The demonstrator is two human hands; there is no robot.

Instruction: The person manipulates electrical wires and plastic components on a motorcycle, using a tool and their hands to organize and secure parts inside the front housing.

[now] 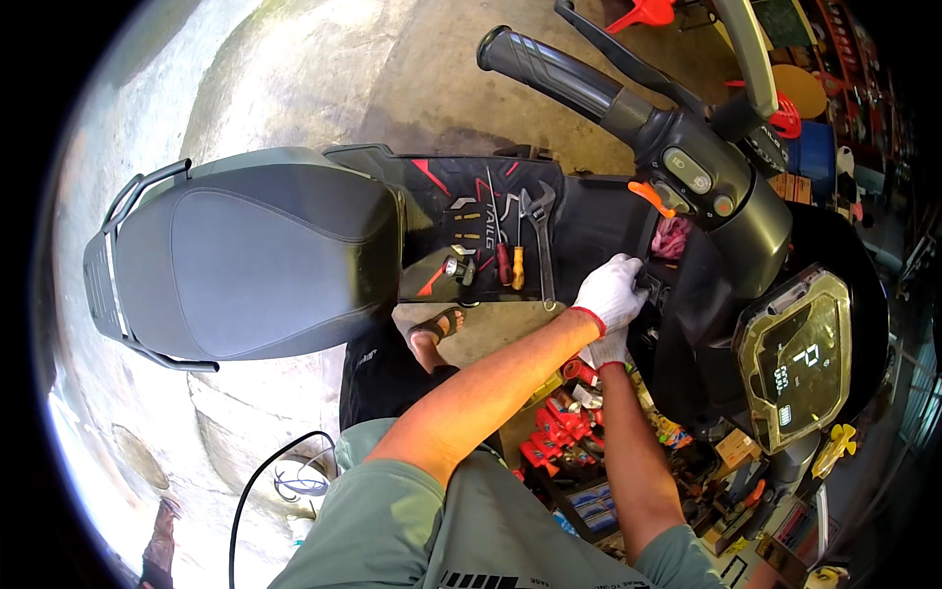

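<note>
My left hand, in a white glove with a red cuff, reaches to the scooter's black front panel. Its fingers curl closed at the inner edge by a small dark fitting; what they grip is hidden. Partly covered by the left hand and wrist, my right hand is gloved too, and its fingers are out of sight. On the footboard lie an adjustable wrench, a red-handled screwdriver and a yellow-handled screwdriver. Several small brass-coloured pieces rest beside them.
The grey seat extends left. Above the panel are the handlebar grip and a lit display. Pink cloth sits in the panel's pocket. Red tools crowd the floor below. Another person's sandalled foot is near the footboard.
</note>
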